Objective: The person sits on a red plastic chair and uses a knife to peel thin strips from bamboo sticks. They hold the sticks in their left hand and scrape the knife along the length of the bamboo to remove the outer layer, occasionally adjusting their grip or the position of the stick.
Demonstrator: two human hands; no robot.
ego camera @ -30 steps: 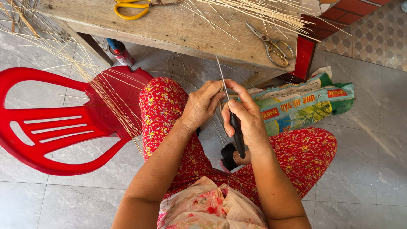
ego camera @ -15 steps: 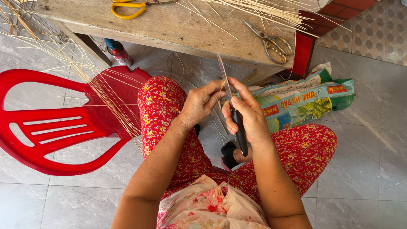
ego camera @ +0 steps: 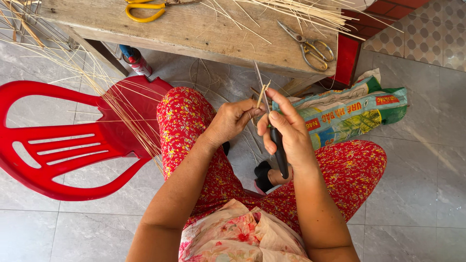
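A woven plastic sack [ego camera: 354,114], green, white and yellow with a red printed patch and a leafy picture, lies crumpled and flat on the grey floor tiles just right of the right hand [ego camera: 286,133], partly behind it. Up and left of the left hand [ego camera: 233,121], under the bench, stands a small red-and-blue labelled canister [ego camera: 136,60].

The right hand [ego camera: 286,133] grips a black-handled knife [ego camera: 277,145], blade pointing toward twelve o'clock, against a thin bamboo strip [ego camera: 262,94] pinched by the left hand [ego camera: 233,121] at its nine o'clock. At twelve o'clock stands a wooden bench [ego camera: 194,31] bearing yellow-handled scissors [ego camera: 145,9], metal scissors [ego camera: 306,43] and loose slivers. A red plastic chair [ego camera: 73,140] lies at nine o'clock, a printed sack [ego camera: 349,114] at two o'clock
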